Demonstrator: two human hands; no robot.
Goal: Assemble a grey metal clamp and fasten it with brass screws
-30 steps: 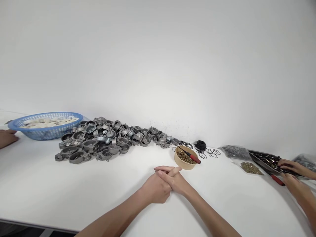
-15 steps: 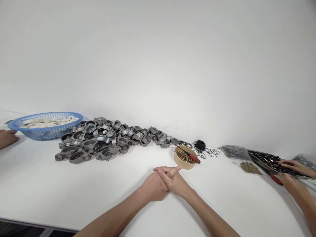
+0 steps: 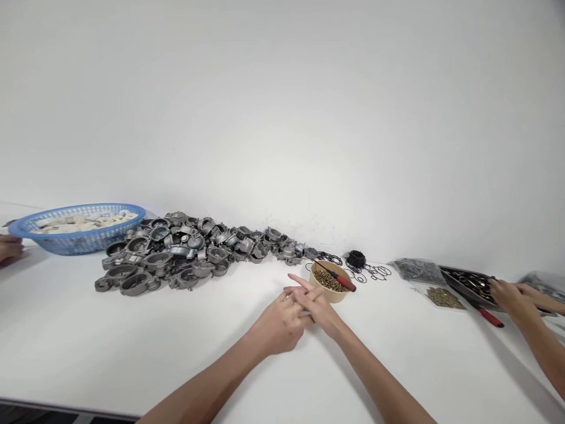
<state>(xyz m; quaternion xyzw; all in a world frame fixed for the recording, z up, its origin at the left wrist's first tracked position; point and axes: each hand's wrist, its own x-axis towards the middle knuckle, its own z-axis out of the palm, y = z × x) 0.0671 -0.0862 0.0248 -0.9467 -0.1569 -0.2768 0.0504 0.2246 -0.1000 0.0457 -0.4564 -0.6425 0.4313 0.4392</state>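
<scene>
My left hand (image 3: 277, 323) and my right hand (image 3: 318, 307) rest together on the white table (image 3: 79, 341), fingers loosening from a clasp, and neither holds anything. The right index finger points forward-left. Just beyond the fingertips stands a tan bowl (image 3: 329, 282) of small brass screws, with a red-handled screwdriver (image 3: 339, 278) lying across its rim. A long heap of grey metal castings (image 3: 176, 256) spreads along the wall to the left.
A blue basket (image 3: 75, 227) of white parts stands at far left beside another person's hand (image 3: 7, 250). Black O-rings (image 3: 362, 266) lie behind the bowl. At right another person's hands (image 3: 512, 294) work over a dark tray (image 3: 468, 280), near a screw pile (image 3: 445, 298) and a bag (image 3: 415, 271).
My clasped fingers have come partly apart and both hands have slid forward toward the bowl. The right index finger now sticks out. The person at right has drawn their hands closer together.
</scene>
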